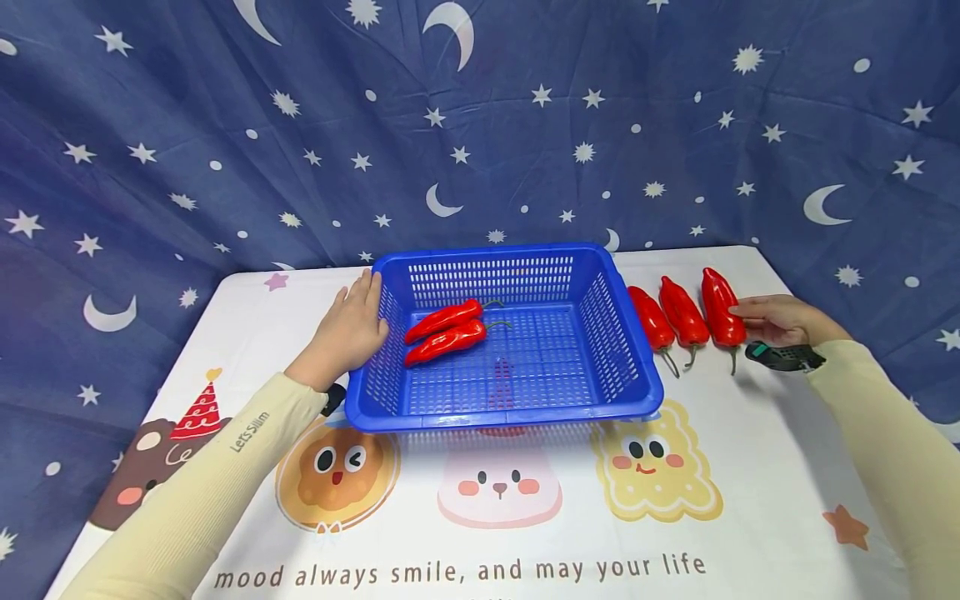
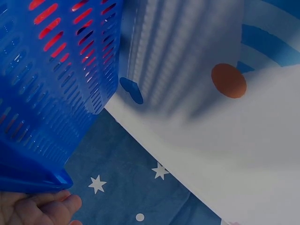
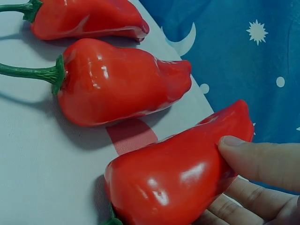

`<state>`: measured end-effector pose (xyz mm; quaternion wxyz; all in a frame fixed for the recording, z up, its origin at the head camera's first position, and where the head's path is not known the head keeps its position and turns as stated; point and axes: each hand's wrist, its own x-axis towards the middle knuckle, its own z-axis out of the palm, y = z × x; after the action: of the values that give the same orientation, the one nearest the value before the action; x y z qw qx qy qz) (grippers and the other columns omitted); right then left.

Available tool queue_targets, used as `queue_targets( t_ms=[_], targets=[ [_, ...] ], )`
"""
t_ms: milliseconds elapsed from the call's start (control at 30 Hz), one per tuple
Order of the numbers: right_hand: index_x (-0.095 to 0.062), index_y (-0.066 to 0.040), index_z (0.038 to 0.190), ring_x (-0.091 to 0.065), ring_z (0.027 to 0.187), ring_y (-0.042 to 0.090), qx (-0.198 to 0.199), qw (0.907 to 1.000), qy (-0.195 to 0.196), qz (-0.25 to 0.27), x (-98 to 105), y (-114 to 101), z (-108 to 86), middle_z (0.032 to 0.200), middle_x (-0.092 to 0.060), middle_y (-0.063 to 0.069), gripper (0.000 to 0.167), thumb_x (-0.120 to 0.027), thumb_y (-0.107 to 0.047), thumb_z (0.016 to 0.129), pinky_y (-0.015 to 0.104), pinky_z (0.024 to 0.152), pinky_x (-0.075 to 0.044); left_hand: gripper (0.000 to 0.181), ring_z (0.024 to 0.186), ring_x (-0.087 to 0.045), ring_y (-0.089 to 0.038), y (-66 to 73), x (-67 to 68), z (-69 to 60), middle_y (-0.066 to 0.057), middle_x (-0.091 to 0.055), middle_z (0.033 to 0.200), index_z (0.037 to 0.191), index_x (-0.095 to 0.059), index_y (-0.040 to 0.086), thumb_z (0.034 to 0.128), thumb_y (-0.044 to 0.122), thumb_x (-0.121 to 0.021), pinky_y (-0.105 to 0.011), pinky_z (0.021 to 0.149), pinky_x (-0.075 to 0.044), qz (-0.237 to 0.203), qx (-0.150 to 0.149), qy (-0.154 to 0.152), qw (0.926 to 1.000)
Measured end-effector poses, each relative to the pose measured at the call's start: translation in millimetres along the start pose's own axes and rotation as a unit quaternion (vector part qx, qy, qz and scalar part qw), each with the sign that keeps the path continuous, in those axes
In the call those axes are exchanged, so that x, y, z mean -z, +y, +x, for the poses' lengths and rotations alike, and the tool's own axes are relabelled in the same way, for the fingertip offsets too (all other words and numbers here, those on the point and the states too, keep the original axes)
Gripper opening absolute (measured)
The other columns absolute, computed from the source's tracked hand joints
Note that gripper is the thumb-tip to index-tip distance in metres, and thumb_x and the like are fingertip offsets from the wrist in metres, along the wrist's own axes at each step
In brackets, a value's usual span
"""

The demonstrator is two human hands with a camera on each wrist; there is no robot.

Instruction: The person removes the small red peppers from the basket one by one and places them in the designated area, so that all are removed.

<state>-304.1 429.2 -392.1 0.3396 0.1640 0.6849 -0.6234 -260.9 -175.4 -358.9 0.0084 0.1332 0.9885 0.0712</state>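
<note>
My left hand (image 1: pixel 351 327) grips the left rim of a blue plastic basket (image 1: pixel 502 419), thumb over the rim; in the left wrist view its fingers (image 2: pixel 51 208) lie against the rim's outer side. Inside the basket, towards its left, two red peppers (image 1: pixel 446 343) with thin green stems lie side by side. Right of the basket, my right hand (image 1: pixel 783 318) pinches the rightmost red pepper (image 3: pixel 164 180) near its narrow end, thumb on top and fingers beneath. Next to that pepper lie two more, a middle red pepper (image 3: pixel 117 82) and another red pepper (image 1: pixel 651 319) close to the basket.
A white tablecloth (image 1: pixel 780 467) with cartoon figures and lettering covers the table. Behind it hangs a dark blue curtain (image 1: pixel 525 142) with stars and moons. The basket stands near the table's back edge.
</note>
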Motion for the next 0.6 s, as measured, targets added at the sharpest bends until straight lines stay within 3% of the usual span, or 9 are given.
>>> queue_targets(
  t_ms=[300,367,433,500,533,600],
  targets=[
    [-0.063,-0.022,0.078,-0.064,0.083,0.011,-0.014,0.9999,0.005,0.000,0.3,0.8,2.5,0.085,-0.062,-0.008,0.023,-0.049,-0.019,0.096,0.033,0.087,-0.054,0.068,0.143,-0.015,-0.042,-0.9,-2.0,-1.0,-0.031,-0.014,0.152,0.145,-0.013,-0.013,0.0909,0.017,-0.041,-0.054,0.117,-0.011,0.000,0.000,-0.002,1.0000],
    [-0.062,-0.015,0.095,-0.064,0.083,0.011,-0.013,0.9997,0.012,-0.017,-1.3,1.0,2.9,0.084,-0.062,-0.008,0.014,-0.050,-0.021,0.096,0.032,0.088,-0.054,0.068,0.143,-0.015,-0.042,-1.3,-2.5,-1.2,-0.032,-0.015,0.152,0.145,-0.013,-0.013,0.0909,0.017,-0.041,-0.055,0.117,-0.011,0.001,-0.002,-0.002,1.0000],
    [-0.054,-0.004,0.119,-0.064,0.082,0.010,-0.012,0.9986,0.024,-0.046,-3.0,0.6,3.3,0.084,-0.061,-0.010,0.031,-0.050,-0.024,0.096,0.031,0.088,-0.054,0.068,0.143,-0.015,-0.042,-1.8,-2.5,-1.1,-0.031,-0.014,0.152,0.145,-0.013,-0.013,0.0911,0.017,-0.040,-0.054,0.117,-0.011,0.001,-0.002,-0.003,1.0000],
    [-0.033,0.007,0.136,-0.063,0.081,0.007,-0.006,0.9960,0.034,-0.083,-4.3,-0.4,3.1,0.083,-0.059,-0.011,0.053,-0.048,-0.025,0.096,0.028,0.087,-0.054,0.068,0.143,-0.014,-0.042,-1.7,-1.9,-0.8,-0.031,-0.013,0.153,0.145,-0.012,-0.013,0.0914,0.017,-0.040,-0.054,0.117,-0.010,0.000,-0.001,-0.004,1.0000],
    [-0.022,0.010,0.140,-0.063,0.081,0.006,-0.004,0.9945,0.038,-0.098,-4.8,-0.9,3.1,0.083,-0.058,-0.012,0.062,-0.048,-0.026,0.097,0.027,0.086,-0.054,0.068,0.144,-0.014,-0.042,-1.8,-1.8,-0.4,-0.031,-0.013,0.153,0.145,-0.012,-0.013,0.0915,0.017,-0.040,-0.054,0.117,-0.010,-0.001,-0.001,-0.004,1.0000],
    [-0.019,0.012,0.141,-0.063,0.080,0.005,-0.003,0.9931,0.047,-0.108,-5.2,-2.2,3.3,0.082,-0.058,-0.012,0.066,-0.048,-0.027,0.097,0.027,0.084,-0.055,0.068,0.144,-0.014,-0.042,-1.9,-1.5,0.2,-0.030,-0.012,0.153,0.146,-0.011,-0.012,0.0916,0.018,-0.040,-0.054,0.118,-0.009,-0.004,0.002,-0.005,1.0000]
  ],
)
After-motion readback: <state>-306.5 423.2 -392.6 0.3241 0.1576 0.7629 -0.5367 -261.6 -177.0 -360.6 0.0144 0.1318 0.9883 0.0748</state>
